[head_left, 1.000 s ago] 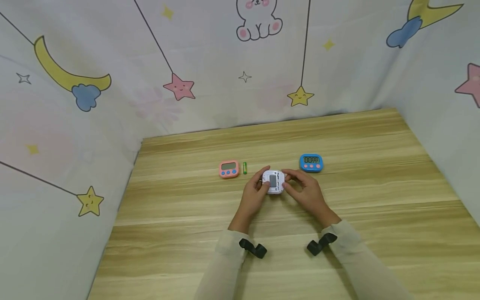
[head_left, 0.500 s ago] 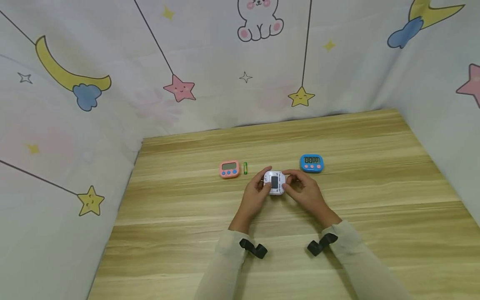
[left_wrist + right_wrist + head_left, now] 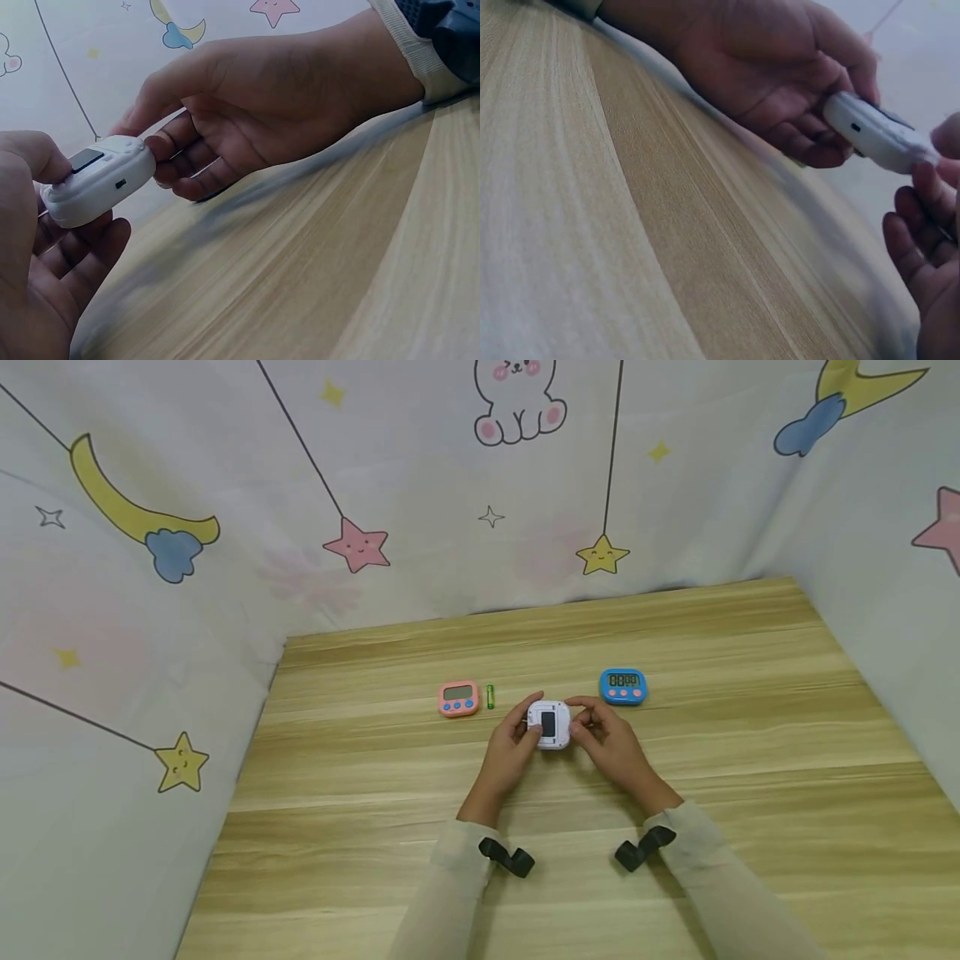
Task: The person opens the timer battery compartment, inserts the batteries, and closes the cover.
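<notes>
A white timer (image 3: 554, 739), a rounded-square case with a dark rectangle on its upward face, is held between both hands above the table. My left hand (image 3: 507, 756) grips its left side, thumb on the upward face and fingers beneath. At the opposite edge, my right hand (image 3: 617, 750) pinches the case between thumb and forefinger. The left wrist view shows a small dark slot in the side of the white timer (image 3: 101, 191). In the right wrist view, part of my right hand (image 3: 937, 277) is cut off by the frame.
Beyond my left hand lie a pink timer (image 3: 458, 707) with a blank screen and a green battery (image 3: 491, 697). A blue timer (image 3: 623, 695) with digits showing lies past my right hand. Printed fabric (image 3: 435, 468) hangs behind the wooden table (image 3: 360, 827).
The white timer tilts slightly, and its rectangle turns from grey to dark. My right thumb shifts a little along its edge. The other timers and the battery stay put.
</notes>
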`<state>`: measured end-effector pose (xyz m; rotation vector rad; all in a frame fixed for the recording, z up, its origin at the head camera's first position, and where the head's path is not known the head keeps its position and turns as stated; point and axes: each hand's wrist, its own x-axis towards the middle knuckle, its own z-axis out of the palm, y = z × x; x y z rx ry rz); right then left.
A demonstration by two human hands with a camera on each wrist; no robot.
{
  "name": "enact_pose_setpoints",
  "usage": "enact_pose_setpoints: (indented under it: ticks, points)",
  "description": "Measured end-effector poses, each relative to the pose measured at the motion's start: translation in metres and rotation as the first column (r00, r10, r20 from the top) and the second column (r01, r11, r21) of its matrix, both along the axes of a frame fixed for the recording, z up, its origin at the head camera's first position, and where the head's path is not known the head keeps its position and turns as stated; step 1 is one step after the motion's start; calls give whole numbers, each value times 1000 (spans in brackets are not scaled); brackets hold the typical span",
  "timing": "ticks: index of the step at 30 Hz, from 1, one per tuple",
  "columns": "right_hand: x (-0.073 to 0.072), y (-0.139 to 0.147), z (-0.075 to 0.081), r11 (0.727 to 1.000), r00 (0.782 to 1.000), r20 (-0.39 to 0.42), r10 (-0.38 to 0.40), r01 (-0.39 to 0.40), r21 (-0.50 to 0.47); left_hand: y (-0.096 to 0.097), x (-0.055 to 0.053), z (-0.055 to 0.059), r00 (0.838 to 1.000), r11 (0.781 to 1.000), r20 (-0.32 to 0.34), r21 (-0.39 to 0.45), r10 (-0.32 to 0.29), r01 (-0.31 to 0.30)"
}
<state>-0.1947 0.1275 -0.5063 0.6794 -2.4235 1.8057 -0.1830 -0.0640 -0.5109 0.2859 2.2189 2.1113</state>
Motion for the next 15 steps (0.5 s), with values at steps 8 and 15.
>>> enact_pose_setpoints:
  ticks: [8,15]
  points:
    - [-6,3,-9,998,998,62,19,-16,-56,-1,-1,-2,1000,1000,-30,31,6,-5]
    - [-18,9,-33,993,973,223,65,-42,-107,-2,-1,-2,999,999,-31,44,6,-4]
